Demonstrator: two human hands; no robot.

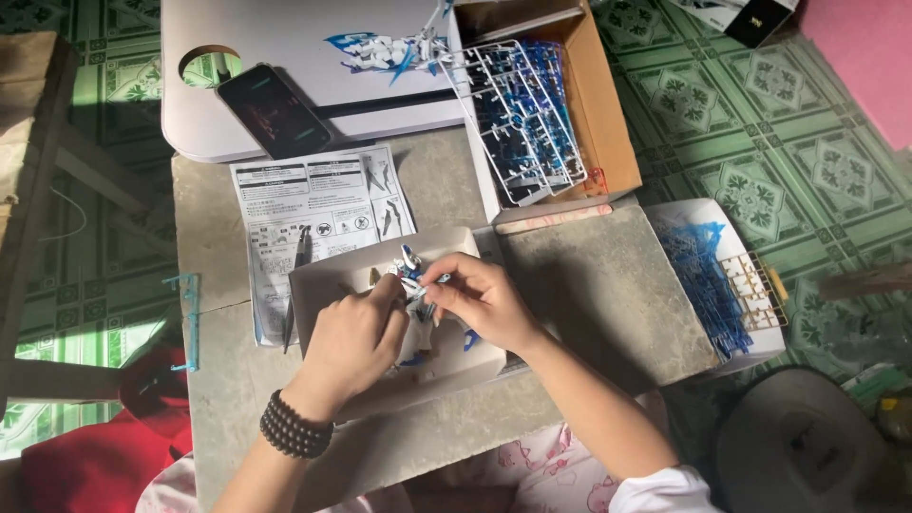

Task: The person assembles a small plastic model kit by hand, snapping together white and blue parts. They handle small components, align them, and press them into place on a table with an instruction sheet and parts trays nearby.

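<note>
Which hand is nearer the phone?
Left. The left hand lies below the phone, across the instruction sheet; the right hand sits farther to the right.

both hands close together, fingers curled, pinching; left hand (353,340), right hand (482,302).

Both hands (418,313) pinch a blue-white model figure (410,271).

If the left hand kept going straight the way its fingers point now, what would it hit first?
The left hand points up and slightly right, its fingertips already on the small white and blue model that the right hand also grips. Past that, it would likely meet the far wall of the shallow white tray, though depth is hard to judge.
</note>
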